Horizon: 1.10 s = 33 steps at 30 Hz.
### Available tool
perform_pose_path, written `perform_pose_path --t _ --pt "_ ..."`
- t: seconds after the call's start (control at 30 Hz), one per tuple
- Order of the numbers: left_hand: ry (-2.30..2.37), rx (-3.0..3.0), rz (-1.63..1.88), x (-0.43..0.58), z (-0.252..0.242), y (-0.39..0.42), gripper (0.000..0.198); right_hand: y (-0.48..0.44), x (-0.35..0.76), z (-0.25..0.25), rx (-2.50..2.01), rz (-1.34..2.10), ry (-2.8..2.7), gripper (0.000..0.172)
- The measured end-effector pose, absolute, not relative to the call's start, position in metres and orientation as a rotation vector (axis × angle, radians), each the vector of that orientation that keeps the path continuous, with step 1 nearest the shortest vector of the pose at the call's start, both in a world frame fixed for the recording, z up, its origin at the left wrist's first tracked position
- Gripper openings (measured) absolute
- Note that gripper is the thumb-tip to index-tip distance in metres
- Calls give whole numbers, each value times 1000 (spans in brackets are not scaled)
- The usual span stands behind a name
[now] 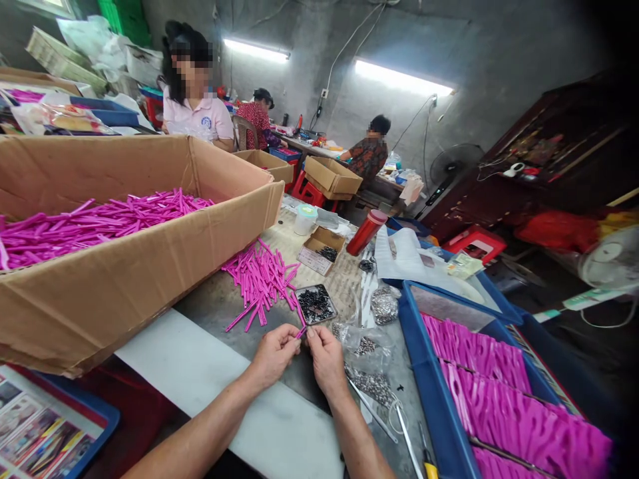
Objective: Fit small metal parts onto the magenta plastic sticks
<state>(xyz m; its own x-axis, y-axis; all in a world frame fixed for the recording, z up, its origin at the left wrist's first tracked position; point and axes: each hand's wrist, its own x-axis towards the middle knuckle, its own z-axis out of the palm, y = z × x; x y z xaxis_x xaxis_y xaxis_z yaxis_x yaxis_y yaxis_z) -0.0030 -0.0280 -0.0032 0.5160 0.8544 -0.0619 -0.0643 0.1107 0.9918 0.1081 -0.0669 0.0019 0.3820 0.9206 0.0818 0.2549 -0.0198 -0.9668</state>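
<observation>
My left hand [275,354] is closed in a pinch around a thin magenta plastic piece [301,330], one end of which sticks out past the fingertips. Close beside it, my right hand [324,357] is pinched shut near that end; whatever lies between its fingertips is too small and hidden to make out. Just beyond the hands, small black parts [314,303] fill a shallow square tray. To the tray's left, a loose pile of similar magenta pieces [262,276] is spread on the worktable.
A large cardboard box [124,266] of magenta pieces stands left. Blue bins [434,392] with rows of magenta pieces are right. Bags of metal parts [369,386], tweezers [372,409] and a red cylinder [367,233] lie nearby. Several people sit behind.
</observation>
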Motion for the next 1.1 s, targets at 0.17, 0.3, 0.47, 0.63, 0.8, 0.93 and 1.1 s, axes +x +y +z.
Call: perform_pose_path --t 0.17,0.3,0.47,0.63,0.8,0.93,1.1 --pt "813 1256 768 -2 -1 -28 11 -69 110 1 -1534 766 -1070 25" --pt "832 1253 764 -2 0 -28 11 -72 107 8 -1524 767 -1099 24" --pt "839 1262 754 -3 -2 -27 11 -84 120 27 -1551 597 -1113 18" --pt "839 1261 738 -3 -3 -25 11 -101 167 44 -1702 294 -1053 23" --pt "842 1264 730 -3 -2 -24 13 -107 201 45 -2099 104 -1262 26" --pt "857 1272 731 -3 -5 -23 14 -100 204 38 -2439 117 -1574 27" --pt "855 1271 724 -2 -4 -23 15 -90 204 30 -2559 187 -1671 24"
